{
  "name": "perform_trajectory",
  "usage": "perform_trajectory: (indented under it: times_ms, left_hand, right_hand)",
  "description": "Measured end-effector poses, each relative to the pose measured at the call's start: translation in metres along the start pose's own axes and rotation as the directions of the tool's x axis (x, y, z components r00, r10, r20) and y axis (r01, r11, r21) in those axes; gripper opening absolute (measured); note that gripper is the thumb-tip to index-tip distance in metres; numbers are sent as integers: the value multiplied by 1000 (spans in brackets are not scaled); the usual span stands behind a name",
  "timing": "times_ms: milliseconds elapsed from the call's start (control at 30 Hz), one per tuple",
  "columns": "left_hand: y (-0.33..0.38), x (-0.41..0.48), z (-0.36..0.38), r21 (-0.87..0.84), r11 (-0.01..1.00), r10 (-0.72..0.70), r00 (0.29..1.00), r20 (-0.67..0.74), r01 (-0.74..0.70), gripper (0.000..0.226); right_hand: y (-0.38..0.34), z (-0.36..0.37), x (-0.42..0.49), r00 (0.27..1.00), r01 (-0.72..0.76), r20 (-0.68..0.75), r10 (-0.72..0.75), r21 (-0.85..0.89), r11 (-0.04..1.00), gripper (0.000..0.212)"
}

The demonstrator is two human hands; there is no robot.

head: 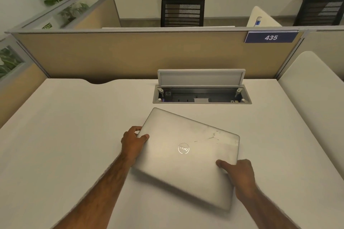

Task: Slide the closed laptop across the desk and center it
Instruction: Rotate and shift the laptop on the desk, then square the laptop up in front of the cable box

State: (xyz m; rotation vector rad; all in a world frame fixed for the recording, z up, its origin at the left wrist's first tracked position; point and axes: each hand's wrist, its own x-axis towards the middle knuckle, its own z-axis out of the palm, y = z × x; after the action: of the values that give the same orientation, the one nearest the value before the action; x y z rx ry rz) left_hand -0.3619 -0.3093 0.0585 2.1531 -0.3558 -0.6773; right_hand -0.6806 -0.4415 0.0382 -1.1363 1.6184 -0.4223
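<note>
A closed silver laptop [188,156] with a round logo on its lid lies on the white desk [65,135], turned at an angle, its far left corner pointing toward the cable box. My left hand [133,142] grips its left edge, thumb on the lid and fingers curled around the side. My right hand [239,174] holds the right edge near the front corner, thumb pressed on the lid. The near edge of the laptop looks blurred.
An open cable box [202,95] with a raised lid is set into the desk just behind the laptop. A tan partition [130,54] with a sign reading 435 bounds the desk's far side. A cream panel [312,87] stands at the right.
</note>
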Motion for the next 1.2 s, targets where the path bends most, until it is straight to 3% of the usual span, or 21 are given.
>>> perform_trajectory:
  times_ms: [133, 367, 1200]
  left_hand:
    - [-5, -13, 1, -57, 998, -21, 998, -61, 18, 38]
    - [-14, -31, 3, -109, 991, -84, 990, -116, 72, 34]
    - [-22, -44, 39, -113, 979, -183, 973, -139, 168, 42]
  right_hand:
    - [-12, -7, 14, 998, 65, 28, -64, -44, 997, 69]
    - [-30, -14, 29, 983, 172, 77, -165, -101, 980, 38]
    - [-50, -26, 61, 973, 209, 132, -188, -160, 965, 42]
